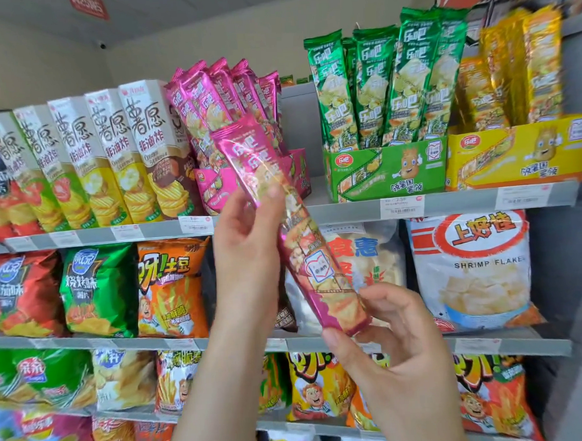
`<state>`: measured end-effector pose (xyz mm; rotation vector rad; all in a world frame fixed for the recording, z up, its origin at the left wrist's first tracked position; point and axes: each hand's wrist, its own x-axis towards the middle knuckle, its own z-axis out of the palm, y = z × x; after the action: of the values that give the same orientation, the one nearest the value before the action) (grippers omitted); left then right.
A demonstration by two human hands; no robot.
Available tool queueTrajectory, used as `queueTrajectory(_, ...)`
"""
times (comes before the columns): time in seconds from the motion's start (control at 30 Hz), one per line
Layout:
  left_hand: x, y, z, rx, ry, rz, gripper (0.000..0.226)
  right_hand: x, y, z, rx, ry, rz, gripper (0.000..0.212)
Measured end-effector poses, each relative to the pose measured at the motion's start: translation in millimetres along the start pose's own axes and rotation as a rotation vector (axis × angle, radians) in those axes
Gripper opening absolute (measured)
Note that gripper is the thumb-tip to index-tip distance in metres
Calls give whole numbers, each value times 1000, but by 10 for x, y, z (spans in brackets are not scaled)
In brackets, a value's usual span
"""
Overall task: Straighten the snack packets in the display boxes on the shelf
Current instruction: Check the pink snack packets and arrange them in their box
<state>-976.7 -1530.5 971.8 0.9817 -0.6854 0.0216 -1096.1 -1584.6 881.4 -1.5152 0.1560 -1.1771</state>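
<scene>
A long pink snack packet [295, 227] is held tilted in front of the shelf, its top leaning left. My left hand [247, 243] grips its upper half, thumb on the front. My right hand [383, 330] pinches its lower end between thumb and fingers. Behind it stands the pink display box [213, 187] with several pink packets [229, 92] leaning left. To the right a green display box [385, 171] holds upright green packets [393, 80], and a yellow display box [515, 154] holds yellow packets [517, 70].
Tall chip cartons [110, 152] fill the top shelf [349, 208] left of the pink box. A gap of grey shelf lies between the pink and green boxes. Lower shelves carry chip bags [171, 287] and a white shrimp flakes bag [471, 268].
</scene>
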Motion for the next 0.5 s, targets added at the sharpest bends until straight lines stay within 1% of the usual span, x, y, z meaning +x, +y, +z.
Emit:
queueTrajectory(0.07, 93, 80, -7, 22, 24, 54, 26, 4, 15, 0, -125, 24, -76, 45)
queueTrajectory(0.17, 119, 121, 28, 63, -32, 93, 16, 39, 22, 6, -186, 22, -113, 44)
queueTrajectory(0.23, 123, 131, 61, 67, -38, 89, 16, 63, 25, 0, -180, 8, -119, 45)
queueTrajectory(0.3, 153, 135, 73, 55, -22, 72, 14, 64, 37, -4, -124, -15, -90, 47)
queueTrajectory(0.4, 230, 146, 68, 9, -6, 33, 15, 106, 58, -18, 74, -10, -6, 49)
queueTrajectory(0.43, 263, 157, 67, 1, -2, 27, 18, 131, 76, -27, 125, -1, -9, 46)
queueTrajectory(0.5, 329, 200, 77, -28, 12, 19, 32, 149, 61, -24, 199, -19, 5, 43)
